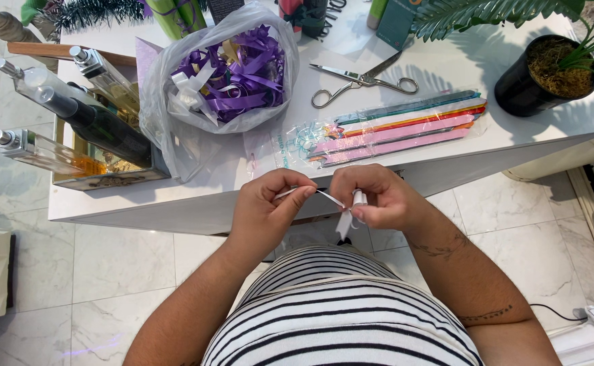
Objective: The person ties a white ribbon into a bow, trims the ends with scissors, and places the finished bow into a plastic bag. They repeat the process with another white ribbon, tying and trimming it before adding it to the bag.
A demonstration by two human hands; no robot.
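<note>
White ribbon (343, 218); purple bows (237, 74) in clear bag (168, 102); pink, orange, teal strips (399, 129); silver scissors (361, 83); black pot (524, 85); black-and-white striped shirt (338, 312); white table (446, 68).

A clear bag (219, 74) of purple ribbon sits on the white desk (446, 68). Right of it lies a flat clear packet (378, 129) of pink, orange and teal strips.

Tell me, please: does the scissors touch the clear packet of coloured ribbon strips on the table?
Apart. The head view shows bare white table between the scissors and the packet of ribbon strips.
</note>
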